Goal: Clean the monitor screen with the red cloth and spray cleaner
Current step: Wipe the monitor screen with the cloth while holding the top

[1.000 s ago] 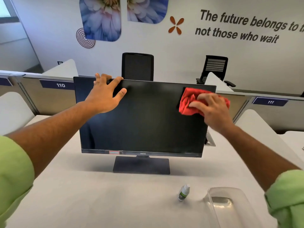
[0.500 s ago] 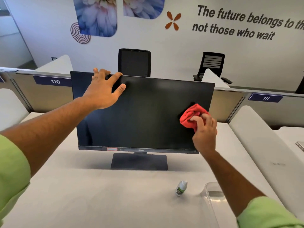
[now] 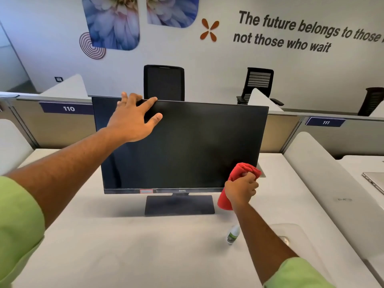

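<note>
Monitor (image 3: 182, 146) upright on its stand, mid white desk (image 3: 124, 256), screen dark. Red cloth (image 3: 242, 173) bunched at the screen's lower right corner, right hand (image 3: 241, 191) curled tight round it, cloth tail hanging below the fist. Left hand (image 3: 133, 119) on the top edge nr the left corner, fingers hooked over the back, thumb flat on the glass. Spray bottle (image 3: 233, 234) standing on the desk in front, just beside the right forearm. Clear tray (image 3: 291, 231) to its right.
</note>
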